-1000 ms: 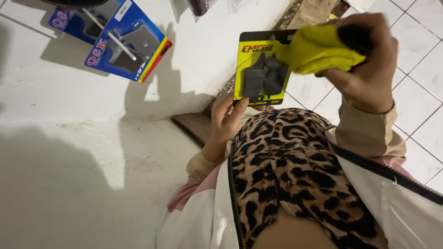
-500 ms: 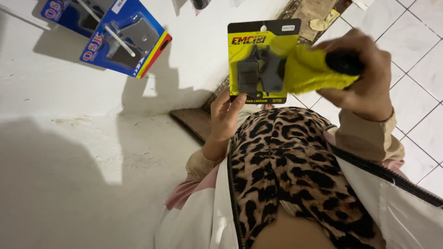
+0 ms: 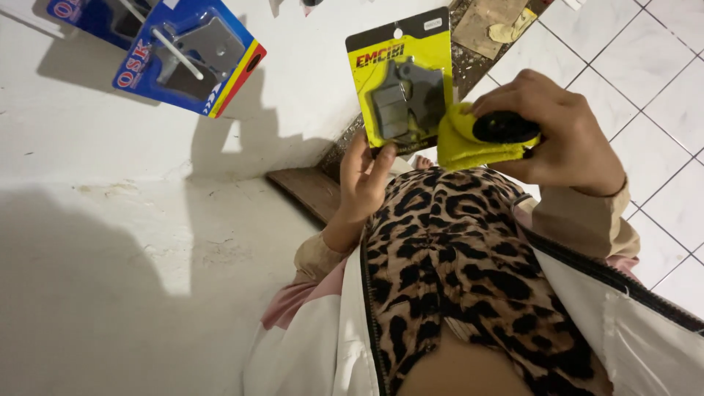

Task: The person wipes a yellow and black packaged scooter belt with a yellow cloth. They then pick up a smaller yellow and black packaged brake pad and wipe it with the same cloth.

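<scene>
My left hand (image 3: 365,180) grips the bottom edge of a yellow and black blister pack (image 3: 402,81) with grey brake pads under clear plastic, holding it upright in front of me. My right hand (image 3: 563,136) is closed on a yellow cloth (image 3: 469,143) wrapped around a black object, and the cloth rests against the pack's lower right corner. Below both hands lies leopard-print fabric (image 3: 455,249) over my body.
Blue blister packs (image 3: 189,55) with metal parts hang on pegs on the white wall (image 3: 95,242) at upper left. A brown wooden strip (image 3: 308,192) runs along the wall's base. White floor tiles (image 3: 645,66) lie to the right, with cardboard scraps (image 3: 495,26) at the top.
The cloth in my right hand slid from the pack's upper right face down to its lower right corner. The pack now stands more upright and fully uncovered.
</scene>
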